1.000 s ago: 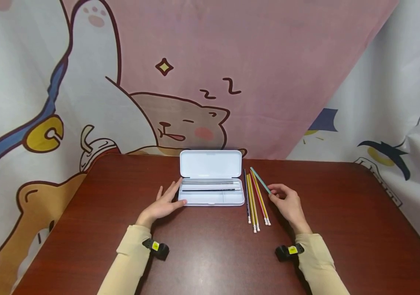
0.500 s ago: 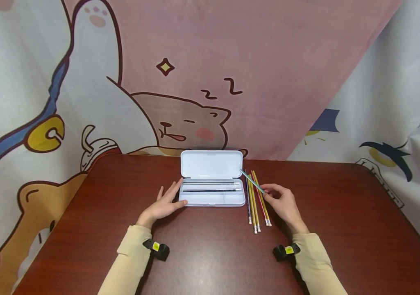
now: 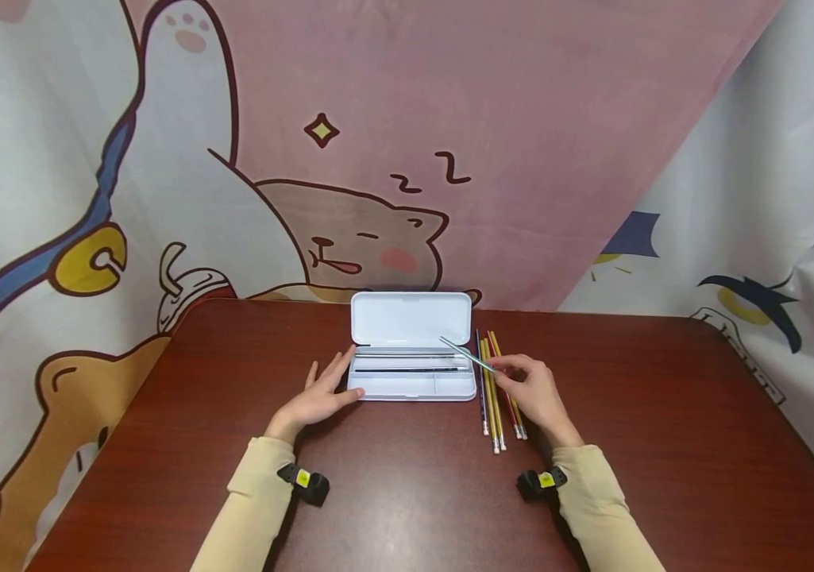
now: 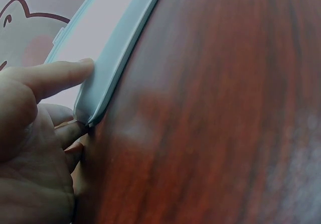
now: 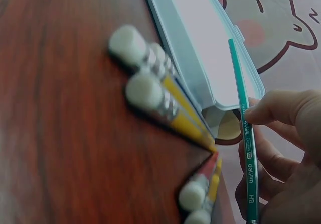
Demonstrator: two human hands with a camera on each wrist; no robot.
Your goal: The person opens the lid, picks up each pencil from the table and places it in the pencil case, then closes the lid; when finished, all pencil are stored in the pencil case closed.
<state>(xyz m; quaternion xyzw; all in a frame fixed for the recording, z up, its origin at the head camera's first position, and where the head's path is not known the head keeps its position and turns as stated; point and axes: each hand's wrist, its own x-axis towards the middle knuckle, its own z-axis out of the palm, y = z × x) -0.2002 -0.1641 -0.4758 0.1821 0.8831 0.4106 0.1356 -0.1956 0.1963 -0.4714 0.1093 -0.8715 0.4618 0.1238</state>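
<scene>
A white pencil case (image 3: 392, 387) lies with its lid (image 3: 410, 318) raised; a few dark and silvery pencils (image 3: 407, 369) lie lengthwise inside. My left hand (image 3: 310, 403) rests against its left end, fingers spread. In the left wrist view the thumb (image 4: 65, 78) touches the case's front wall, other fingertips at the corner. My right hand (image 3: 534, 395) pinches a green HB pencil (image 5: 246, 133) between thumb and fingers. The pencil (image 3: 460, 349) is tilted, its far end in front of the lid's right part, above the case.
Several yellow, red and dark pencils (image 3: 490, 397) with white erasers lie on the brown table (image 3: 407, 492), just right of the case and partly beneath my right hand. A cartoon-printed cloth (image 3: 521, 159) hangs behind the table's back edge.
My right hand has moved left with the green pencil, carrying its far end from above the loose pencils to over the case. My left hand stays in place.
</scene>
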